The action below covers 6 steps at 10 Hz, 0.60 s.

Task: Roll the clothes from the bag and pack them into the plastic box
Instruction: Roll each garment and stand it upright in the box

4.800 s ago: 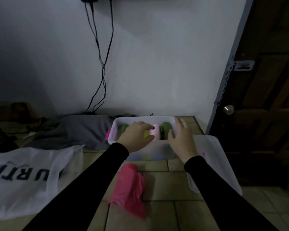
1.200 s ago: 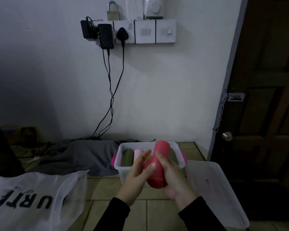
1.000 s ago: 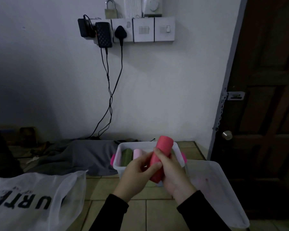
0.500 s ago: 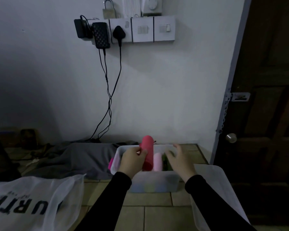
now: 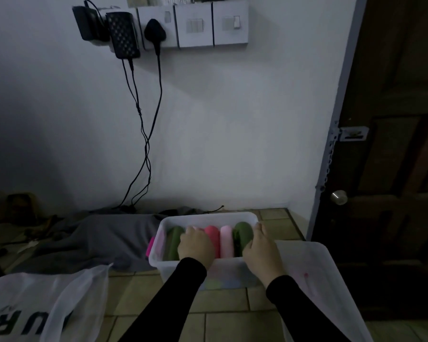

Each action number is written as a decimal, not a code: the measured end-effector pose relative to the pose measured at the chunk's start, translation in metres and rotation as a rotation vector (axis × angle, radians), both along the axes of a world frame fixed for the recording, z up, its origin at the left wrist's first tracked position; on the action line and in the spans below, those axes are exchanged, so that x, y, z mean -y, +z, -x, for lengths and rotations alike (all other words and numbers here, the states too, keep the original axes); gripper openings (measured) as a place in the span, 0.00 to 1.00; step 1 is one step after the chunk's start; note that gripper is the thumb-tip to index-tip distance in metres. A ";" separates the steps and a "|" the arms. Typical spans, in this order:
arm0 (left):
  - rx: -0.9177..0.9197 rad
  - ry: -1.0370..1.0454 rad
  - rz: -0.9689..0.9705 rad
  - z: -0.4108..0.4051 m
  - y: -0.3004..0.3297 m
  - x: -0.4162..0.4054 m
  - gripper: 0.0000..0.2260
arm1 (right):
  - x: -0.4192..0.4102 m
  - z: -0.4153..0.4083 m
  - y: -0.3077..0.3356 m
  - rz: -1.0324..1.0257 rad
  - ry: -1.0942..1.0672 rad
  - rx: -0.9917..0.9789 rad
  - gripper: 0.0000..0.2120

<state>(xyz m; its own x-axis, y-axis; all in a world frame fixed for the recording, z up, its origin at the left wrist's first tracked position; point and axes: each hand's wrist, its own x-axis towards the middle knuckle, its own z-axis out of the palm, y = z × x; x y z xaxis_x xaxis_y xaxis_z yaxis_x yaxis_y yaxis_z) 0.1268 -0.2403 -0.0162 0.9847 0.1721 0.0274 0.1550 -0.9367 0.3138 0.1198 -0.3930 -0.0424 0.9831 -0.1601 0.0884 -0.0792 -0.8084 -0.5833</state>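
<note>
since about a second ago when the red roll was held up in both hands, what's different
The red roll has gone down into the plastic box and now lies between the left hand and the pink roll. Neither hand grips it: the left hand presses on the rolls, the right hand rests at the green roll. The lid, white bag and grey cloth stayed put.

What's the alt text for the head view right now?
Both hands, the left hand and right hand, press on rolled clothes standing side by side in a clear plastic box on a tiled floor: green, red roll, pale pink, green. The box lid lies to the right and a white printed bag to the left, below wall sockets.
</note>
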 end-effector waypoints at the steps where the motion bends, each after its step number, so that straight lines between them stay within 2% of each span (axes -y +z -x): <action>1: -0.056 -0.032 -0.061 0.003 0.007 0.000 0.13 | 0.001 -0.001 -0.002 -0.054 -0.016 0.025 0.30; 2: -0.115 -0.102 -0.113 0.003 0.010 0.002 0.15 | 0.001 -0.003 -0.003 -0.105 -0.020 0.026 0.28; 4: -0.078 -0.005 0.138 -0.005 -0.001 -0.005 0.14 | 0.001 0.001 0.004 -0.126 -0.003 -0.021 0.29; 5: -0.003 -0.061 0.153 0.004 0.001 -0.006 0.13 | 0.005 0.007 0.014 -0.160 0.049 -0.049 0.26; 6: 0.283 -0.193 0.080 0.016 0.001 -0.005 0.13 | 0.025 0.018 0.022 -0.202 0.134 -0.076 0.28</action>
